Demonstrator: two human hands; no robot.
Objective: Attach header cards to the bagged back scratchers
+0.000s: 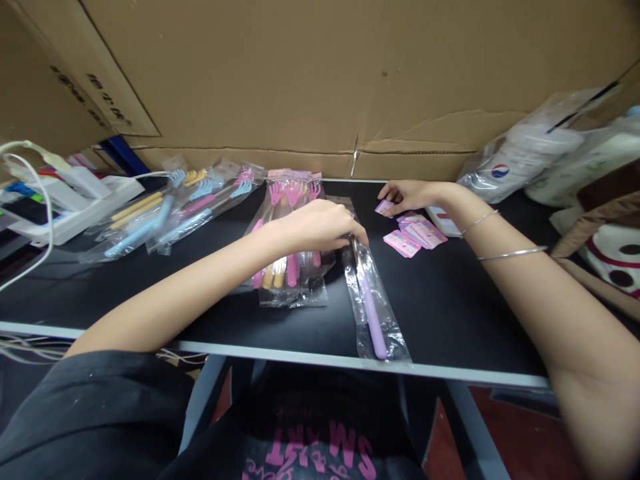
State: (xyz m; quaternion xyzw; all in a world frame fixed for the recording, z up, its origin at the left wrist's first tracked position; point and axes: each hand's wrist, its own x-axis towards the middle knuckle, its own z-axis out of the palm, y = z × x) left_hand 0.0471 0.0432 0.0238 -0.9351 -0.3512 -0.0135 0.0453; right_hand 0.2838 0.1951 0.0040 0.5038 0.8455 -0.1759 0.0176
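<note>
A purple back scratcher (373,320) lies in a clear plastic bag (393,333), its handle end at the table's front edge. My left hand (330,227) is closed on the upper part of it, hiding the head. Farther right, my right hand (407,197) pinches a small purple card (385,207) between thumb and fingers. Just below that hand lies a loose pile of pink and purple cards (424,233). To the left, partly under my left forearm, are several bagged back scratchers (293,270), pink and yellow, with pink header cards at their tops.
More bagged back scratchers (165,217), blue, yellow and pink, lie at the left. A white power strip (75,213) with cables stands beyond them. A bagged Pepsi cup (520,160) is at the back right, near a spotted bag (617,257). Cardboard (300,80) walls the back.
</note>
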